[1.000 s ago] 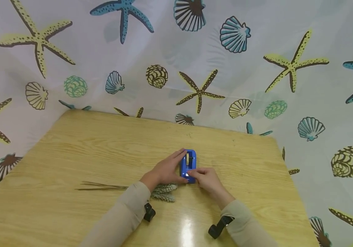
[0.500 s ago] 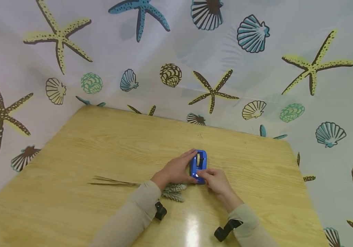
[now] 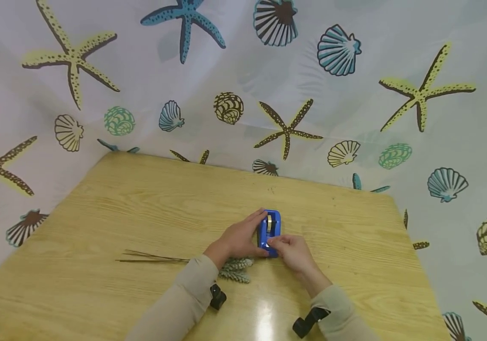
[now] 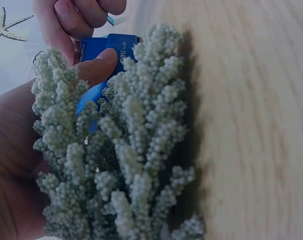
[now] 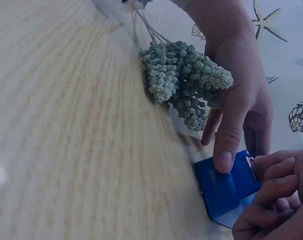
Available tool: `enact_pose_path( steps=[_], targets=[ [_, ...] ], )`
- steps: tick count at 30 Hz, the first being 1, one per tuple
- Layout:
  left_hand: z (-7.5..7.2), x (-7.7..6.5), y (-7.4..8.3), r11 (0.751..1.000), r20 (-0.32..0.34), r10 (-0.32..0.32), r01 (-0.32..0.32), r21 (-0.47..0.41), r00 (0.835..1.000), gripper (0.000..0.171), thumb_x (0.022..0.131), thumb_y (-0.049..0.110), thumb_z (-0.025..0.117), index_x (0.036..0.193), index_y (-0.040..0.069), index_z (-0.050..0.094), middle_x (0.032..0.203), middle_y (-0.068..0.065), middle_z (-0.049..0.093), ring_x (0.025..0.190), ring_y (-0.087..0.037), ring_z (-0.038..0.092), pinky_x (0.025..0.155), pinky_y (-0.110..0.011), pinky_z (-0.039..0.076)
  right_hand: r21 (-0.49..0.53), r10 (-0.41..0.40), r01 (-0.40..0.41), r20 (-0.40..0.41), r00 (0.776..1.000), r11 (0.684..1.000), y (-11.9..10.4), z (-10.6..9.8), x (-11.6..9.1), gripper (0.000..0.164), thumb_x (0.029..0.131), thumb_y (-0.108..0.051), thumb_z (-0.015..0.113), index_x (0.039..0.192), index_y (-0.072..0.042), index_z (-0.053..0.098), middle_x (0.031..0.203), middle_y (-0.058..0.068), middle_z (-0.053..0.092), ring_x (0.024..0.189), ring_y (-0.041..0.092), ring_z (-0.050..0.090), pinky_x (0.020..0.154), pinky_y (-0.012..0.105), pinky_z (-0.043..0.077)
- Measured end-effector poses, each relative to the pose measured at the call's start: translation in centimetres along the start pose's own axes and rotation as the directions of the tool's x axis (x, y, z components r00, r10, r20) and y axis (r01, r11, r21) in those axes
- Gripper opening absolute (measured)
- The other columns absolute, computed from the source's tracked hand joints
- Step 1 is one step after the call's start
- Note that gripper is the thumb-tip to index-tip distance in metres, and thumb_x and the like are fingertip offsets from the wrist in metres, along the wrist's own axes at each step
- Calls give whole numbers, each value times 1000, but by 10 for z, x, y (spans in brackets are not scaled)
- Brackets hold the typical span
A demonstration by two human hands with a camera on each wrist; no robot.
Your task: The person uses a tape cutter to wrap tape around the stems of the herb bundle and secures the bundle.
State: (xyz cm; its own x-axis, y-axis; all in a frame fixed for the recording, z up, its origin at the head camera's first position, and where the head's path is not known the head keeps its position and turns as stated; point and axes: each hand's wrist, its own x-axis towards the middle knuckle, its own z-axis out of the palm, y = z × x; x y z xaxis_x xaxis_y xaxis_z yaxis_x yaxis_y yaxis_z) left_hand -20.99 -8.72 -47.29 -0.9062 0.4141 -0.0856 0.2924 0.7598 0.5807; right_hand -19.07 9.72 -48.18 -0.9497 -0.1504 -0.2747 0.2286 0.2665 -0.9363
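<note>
A blue tape dispenser point(image 3: 276, 229) with a roll of tape point(image 3: 269, 223) stands on the wooden table. My left hand point(image 3: 238, 240) grips it from the left side, the thumb on its near end and the fingers toward the far end. My right hand point(image 3: 298, 255) is at the toothed cutter end, thumb and forefinger pinching the tape's end there; the tape itself is mostly hidden by the fingers. Beneath my left wrist lies a sprig of beady grey-green dried flowers point(image 4: 136, 135), its heads point(image 5: 181, 80) beside the left hand and its thin brown stems point(image 3: 154, 257) pointing left.
The wooden table point(image 3: 175, 199) has a fabric backdrop point(image 3: 209, 71) printed with starfish and shells behind it and at its sides. Black wrist-camera mounts point(image 3: 218, 297) hang under both sleeves, close above the tabletop.
The head view has swung a little, so everything shifts slightly in it. Both hands keep the same places on the dispenser, and the flower sprig lies as before.
</note>
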Motion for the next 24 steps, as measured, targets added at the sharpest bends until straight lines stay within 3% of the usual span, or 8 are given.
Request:
enact_pose_path(
  steps=[4, 12, 24],
  targets=[
    [2, 0, 1, 1000, -6, 3, -3, 8, 1000, 108, 79, 40, 85, 161, 16, 19, 168, -4, 16, 148, -32, 35, 113, -53, 39, -30, -38, 38, -9, 999, 999, 0, -1, -2, 24, 94, -20, 69, 97, 3, 74, 56, -7, 48, 52, 5, 40, 48, 20, 32],
    [3, -2, 0, 1000, 13, -11, 11, -8, 1000, 108, 78, 40, 85, 161, 16, 19, 169, -5, 15, 150, -31, 31, 115, -53, 36, -51, -7, 8, 22, 1000, 999, 2, -2, -5, 23, 95, -20, 67, 97, 2, 75, 53, -7, 46, 49, 6, 37, 46, 21, 29],
    [3, 1, -1, 1000, 11, -22, 22, 18, 1000, 109, 78, 41, 85, 161, 19, 19, 169, -2, 14, 149, -31, 32, 114, -53, 37, -2, 2, -2, 23, 1000, 1000, 0, -2, -7, 23, 97, -20, 65, 101, 1, 74, 57, -7, 45, 52, 7, 36, 48, 22, 29]
  ],
)
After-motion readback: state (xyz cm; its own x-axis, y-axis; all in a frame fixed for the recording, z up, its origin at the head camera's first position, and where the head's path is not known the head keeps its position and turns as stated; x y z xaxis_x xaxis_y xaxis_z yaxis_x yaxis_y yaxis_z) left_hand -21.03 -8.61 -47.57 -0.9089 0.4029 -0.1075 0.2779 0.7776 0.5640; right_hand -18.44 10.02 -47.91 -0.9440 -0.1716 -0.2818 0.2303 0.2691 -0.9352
